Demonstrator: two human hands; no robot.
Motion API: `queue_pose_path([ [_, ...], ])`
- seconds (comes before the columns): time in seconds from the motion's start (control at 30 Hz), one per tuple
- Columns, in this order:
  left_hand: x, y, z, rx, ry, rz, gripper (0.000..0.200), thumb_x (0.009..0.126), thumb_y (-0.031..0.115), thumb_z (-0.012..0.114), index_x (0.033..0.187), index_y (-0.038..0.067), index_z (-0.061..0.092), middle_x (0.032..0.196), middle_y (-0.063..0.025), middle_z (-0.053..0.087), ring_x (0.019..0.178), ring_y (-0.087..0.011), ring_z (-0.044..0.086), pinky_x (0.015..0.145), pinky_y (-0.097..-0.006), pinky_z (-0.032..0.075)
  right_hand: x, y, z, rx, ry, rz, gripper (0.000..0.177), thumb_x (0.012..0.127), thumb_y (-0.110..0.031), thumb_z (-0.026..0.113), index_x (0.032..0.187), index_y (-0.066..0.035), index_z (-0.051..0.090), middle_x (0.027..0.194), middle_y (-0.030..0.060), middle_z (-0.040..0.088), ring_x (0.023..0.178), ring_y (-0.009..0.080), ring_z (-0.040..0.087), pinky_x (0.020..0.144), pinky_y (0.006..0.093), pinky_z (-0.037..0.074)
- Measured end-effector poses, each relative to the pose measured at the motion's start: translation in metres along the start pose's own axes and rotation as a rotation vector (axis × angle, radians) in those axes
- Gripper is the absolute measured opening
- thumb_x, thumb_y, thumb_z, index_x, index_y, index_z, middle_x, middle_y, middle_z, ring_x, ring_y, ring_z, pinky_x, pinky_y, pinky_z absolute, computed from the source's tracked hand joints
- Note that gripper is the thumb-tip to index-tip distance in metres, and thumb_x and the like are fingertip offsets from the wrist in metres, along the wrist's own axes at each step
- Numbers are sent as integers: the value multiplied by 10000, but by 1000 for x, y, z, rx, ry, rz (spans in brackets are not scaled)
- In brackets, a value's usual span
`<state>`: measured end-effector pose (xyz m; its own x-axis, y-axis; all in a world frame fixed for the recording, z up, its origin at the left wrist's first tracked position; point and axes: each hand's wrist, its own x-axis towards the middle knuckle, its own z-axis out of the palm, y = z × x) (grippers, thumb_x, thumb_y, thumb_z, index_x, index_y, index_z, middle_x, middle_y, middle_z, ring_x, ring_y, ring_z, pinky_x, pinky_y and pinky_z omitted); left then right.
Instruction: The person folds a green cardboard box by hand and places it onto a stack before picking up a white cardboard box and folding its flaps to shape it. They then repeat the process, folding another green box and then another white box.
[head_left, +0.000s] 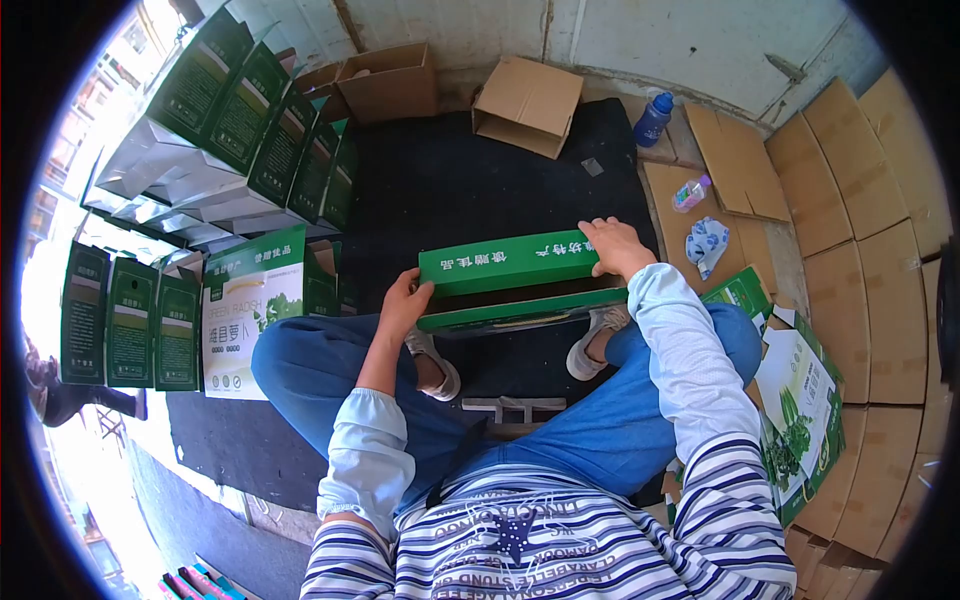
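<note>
A green printed cardboard gift box (510, 262) is between my knees, its long top panel with white lettering facing up. Below that panel a dark gap shows along the side nearest me, so the box is partly open there. My left hand (403, 302) grips its left end, the thumb on the near edge. At the right end my right hand (616, 248) holds the box, fingers laid over the top panel and thumb against its face. The inside of the box is hidden in shadow.
Stacked green-and-white radish boxes (255, 300) stand on my left. Flattened printed cartons (800, 400) lie by my right knee, beside a wall of brown cartons (880, 310). An open brown box (528, 100), a blue bottle (654, 120) and a small clear bottle (691, 193) are ahead.
</note>
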<state>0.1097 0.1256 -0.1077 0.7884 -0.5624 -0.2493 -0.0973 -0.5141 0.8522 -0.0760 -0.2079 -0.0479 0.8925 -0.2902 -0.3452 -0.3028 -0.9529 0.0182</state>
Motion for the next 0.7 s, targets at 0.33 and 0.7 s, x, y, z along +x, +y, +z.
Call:
queue_pose_path([
  [0.33, -16, 22, -16, -290, -182, -238, 700, 863, 306, 640, 1403, 2, 315, 1278, -172, 520, 1149, -276, 518, 929, -407, 431, -8, -10, 1, 10, 103, 10, 712, 589, -198, 845, 1204, -76, 505, 1153, 131, 518, 1121, 309, 472, 888, 390, 474],
  [0.7, 12, -8, 4, 291, -206, 89, 863, 697, 307, 796, 1331, -54, 334, 1210, -263, 540, 1135, -362, 543, 951, -396, 436, -6, -9, 0, 4, 97, -6, 749, 579, -193, 847, 1228, -76, 493, 1135, 134, 527, 1095, 322, 485, 886, 391, 478],
])
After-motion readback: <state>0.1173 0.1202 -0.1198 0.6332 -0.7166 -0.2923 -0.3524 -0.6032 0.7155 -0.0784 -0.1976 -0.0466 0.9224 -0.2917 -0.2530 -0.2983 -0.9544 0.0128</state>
